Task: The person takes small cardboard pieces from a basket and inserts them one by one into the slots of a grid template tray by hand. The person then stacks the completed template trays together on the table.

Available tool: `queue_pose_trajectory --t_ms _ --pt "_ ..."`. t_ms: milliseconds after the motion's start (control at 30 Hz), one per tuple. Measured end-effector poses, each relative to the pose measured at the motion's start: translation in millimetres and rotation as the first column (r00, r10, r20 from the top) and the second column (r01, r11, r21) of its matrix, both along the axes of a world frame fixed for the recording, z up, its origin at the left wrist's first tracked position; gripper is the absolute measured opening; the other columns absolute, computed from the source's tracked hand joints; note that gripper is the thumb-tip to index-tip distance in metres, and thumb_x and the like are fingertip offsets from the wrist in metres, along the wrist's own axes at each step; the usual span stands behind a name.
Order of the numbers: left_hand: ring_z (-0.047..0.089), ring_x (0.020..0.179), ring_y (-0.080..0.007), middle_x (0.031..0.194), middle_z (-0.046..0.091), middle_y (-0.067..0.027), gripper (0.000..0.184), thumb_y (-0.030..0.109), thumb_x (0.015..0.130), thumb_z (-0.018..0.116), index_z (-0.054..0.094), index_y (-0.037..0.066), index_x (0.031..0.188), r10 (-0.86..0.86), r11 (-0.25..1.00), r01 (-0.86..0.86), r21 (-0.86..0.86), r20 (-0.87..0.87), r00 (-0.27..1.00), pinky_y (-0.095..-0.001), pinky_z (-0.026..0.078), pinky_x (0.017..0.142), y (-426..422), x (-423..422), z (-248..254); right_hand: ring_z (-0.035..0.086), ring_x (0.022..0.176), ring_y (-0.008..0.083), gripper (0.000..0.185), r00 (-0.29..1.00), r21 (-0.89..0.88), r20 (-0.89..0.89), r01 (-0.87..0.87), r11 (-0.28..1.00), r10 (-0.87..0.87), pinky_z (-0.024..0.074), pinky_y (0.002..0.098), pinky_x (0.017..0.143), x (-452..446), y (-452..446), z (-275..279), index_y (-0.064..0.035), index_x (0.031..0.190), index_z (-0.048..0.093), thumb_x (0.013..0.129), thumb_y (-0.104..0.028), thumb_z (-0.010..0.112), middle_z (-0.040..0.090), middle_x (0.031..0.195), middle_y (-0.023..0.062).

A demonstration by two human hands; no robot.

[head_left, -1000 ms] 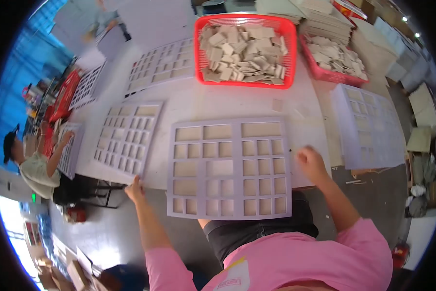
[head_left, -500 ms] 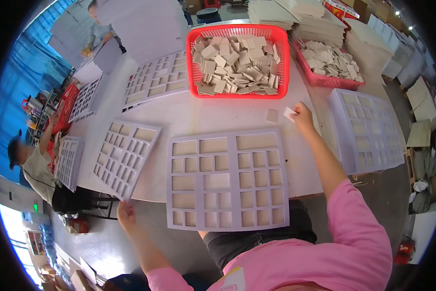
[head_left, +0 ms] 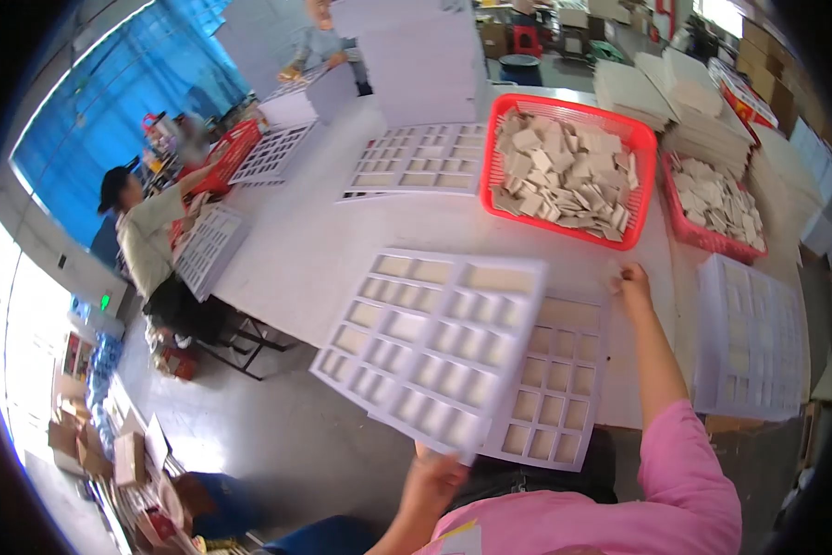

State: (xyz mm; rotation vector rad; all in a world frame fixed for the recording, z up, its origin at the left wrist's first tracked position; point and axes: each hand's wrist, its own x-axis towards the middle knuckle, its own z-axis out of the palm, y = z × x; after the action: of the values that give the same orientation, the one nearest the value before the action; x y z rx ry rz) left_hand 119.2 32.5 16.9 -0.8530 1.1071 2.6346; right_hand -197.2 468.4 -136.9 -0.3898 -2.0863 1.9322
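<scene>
My left hand is closed on the near corner of a pale lilac grid panel with many rectangular compartments. That panel is tilted and blurred, overlapping a second grid panel that lies at the table's near edge by my lap. My right hand is over the table, right of the panels, its fingers pinched at a small pale square piece, which is faint and partly hidden. Beyond it stands a red plastic basket heaped with small beige board pieces.
A second red basket of pieces stands at right, with stacked grid panels nearer me. Stacked boards stand behind. More grid panels lie at the far side. Two people work at left and far left.
My left hand has brought the left panel rightward over the panel in front of me. My right hand has moved left, to where a loose square lay. The view has turned left.
</scene>
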Motion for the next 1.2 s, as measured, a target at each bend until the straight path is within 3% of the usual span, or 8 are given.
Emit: queue_pose_trajectory --t_ms 67,300,400,533,633,967,1067,1200 --pt "0.05 0.066 -0.0118 0.091 0.058 -0.0049 0.03 0.009 0.087 0.063 0.054 0.007 0.116 -0.287 0.915 0.293 0.278 -0.064 0.956 -0.0221 0.046 0.06 9.1 28.6 -46.2 0.052 0.074 0.0104 0.017 0.992 -0.194 0.017 -0.123 0.973 0.129 0.042 0.0256 0.065 10.8 23.1 -1.7 -0.0051 0.092 0.059 0.078 -0.002 0.067 0.058 0.083 -0.0003" --pt "0.051 0.071 -0.0081 0.099 0.062 -0.0072 0.038 0.023 0.097 0.056 0.049 0.008 0.131 -0.693 0.712 0.629 0.312 0.17 0.701 -0.0192 0.043 0.058 10.3 26.8 -22.6 0.054 0.08 0.0085 0.017 0.995 -0.409 -0.095 -0.012 0.912 -0.029 0.042 0.0237 0.068 38.8 25.6 -13.2 -0.0063 0.107 0.058 0.091 -0.013 0.062 0.059 0.095 -0.0002" --pt "0.053 0.071 -0.0084 0.097 0.063 -0.0061 0.041 0.03 0.098 0.054 0.049 0.009 0.132 -0.697 0.717 0.66 0.223 0.219 0.683 -0.02 0.044 0.058 2.5 30.3 -37.4 0.055 0.083 0.0094 0.018 0.969 -0.303 -0.214 -0.19 0.934 0.127 0.0437 0.0247 0.071 43.9 22.4 -14.2 -0.0061 0.107 0.056 0.092 -0.012 0.061 0.059 0.098 0.0006" --pt "0.054 0.069 -0.01 0.09 0.063 -0.0041 0.039 0.037 0.098 0.053 0.054 0.013 0.129 -0.708 0.704 0.689 0.171 0.242 0.664 -0.0236 0.045 0.057 -1.0 33.9 -45.0 0.057 0.079 0.0128 0.02 0.997 0.021 -0.075 -0.009 1.0 0.011 0.0484 0.0299 0.067 28.7 18.6 -35.5 -0.0021 0.104 0.054 0.091 -0.015 0.062 0.061 0.092 0.0039" --pt "0.054 0.068 -0.0111 0.089 0.063 -0.0041 0.039 0.04 0.098 0.05 0.056 0.014 0.127 -0.712 0.696 0.701 0.152 0.266 0.65 -0.025 0.045 0.055 7.0 30.9 -61.0 0.059 0.077 0.0173 0.024 0.972 0.157 -0.217 0.127 0.979 -0.091 0.0495 0.0327 0.066 15.5 12.9 -57.8 0.0008 0.104 0.052 0.089 -0.016 0.062 0.062 0.089 0.008" --pt "0.055 0.071 -0.0137 0.096 0.063 -0.0066 0.04 0.04 0.1 0.045 0.058 0.013 0.125 -0.71 0.578 0.806 -0.127 0.408 0.573 -0.0253 0.044 0.055 17.6 25.4 -57.0 0.06 0.082 0.0287 0.024 0.968 0.395 -0.214 0.209 0.894 -0.132 0.0479 0.0374 0.078 44.1 -22.2 -7.0 0.0032 0.106 0.052 0.088 -0.011 0.059 0.063 0.093 0.0178" --pt "0.056 0.072 -0.0139 0.098 0.062 -0.0072 0.039 0.036 0.099 0.046 0.055 0.011 0.128 -0.785 0.498 0.773 -0.394 0.173 0.594 -0.0254 0.045 0.055 -7.6 35.6 -86.7 0.061 0.085 0.0304 0.025 0.961 0.393 -0.249 0.214 0.894 -0.121 0.0477 0.0378 0.078 41.8 -19.8 -13.1 0.0033 0.108 0.052 0.088 -0.011 0.058 0.062 0.095 0.0185" --pt "0.052 0.075 -0.0139 0.1 0.056 -0.0064 0.031 0.024 0.097 0.054 0.054 0.008 0.124 -0.451 0.828 0.468 0.309 -0.129 0.883 -0.0238 0.046 0.062 -46.2 55.8 -124.9 0.06 0.088 0.0314 0.027 0.969 0.407 -0.232 0.173 0.897 -0.082 0.0474 0.0382 0.08 48.5 -22.8 -6.9 0.0033 0.11 0.052 0.089 -0.012 0.058 0.062 0.097 0.0187"
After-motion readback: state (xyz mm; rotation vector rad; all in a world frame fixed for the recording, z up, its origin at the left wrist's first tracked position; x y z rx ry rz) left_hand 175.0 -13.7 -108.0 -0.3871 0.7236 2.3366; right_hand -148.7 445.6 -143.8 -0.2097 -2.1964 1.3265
